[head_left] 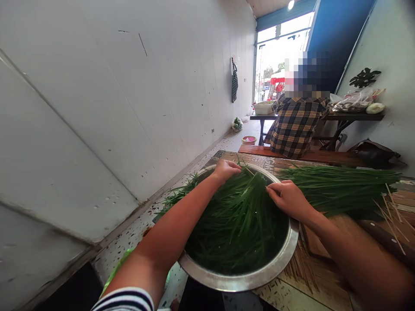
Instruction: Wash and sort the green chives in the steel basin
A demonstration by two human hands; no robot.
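A wide metal basin point(238, 283) holds a heap of long green garlic chives point(227, 242). Over its far side, a thin bamboo skewer point(249, 171) passes through a bunch of chives whose leaves hang down into the basin. My left hand point(227, 169) is closed in a pinch at the skewer's far-left end, close against the leaves. At the opposite end, my right hand point(287, 195) pinches the skewer between thumb and fingers. Leaves partly cover the skewer's middle.
More chives point(340, 183) lie to the right beside a wooden board point(319, 242), a dark-handled knife point(382, 235) and loose skewers point(303, 263). Ahead, a person in a plaid shirt point(295, 125) sits on a bench point(256, 150) at another table. A white wall point(129, 108) stands left.
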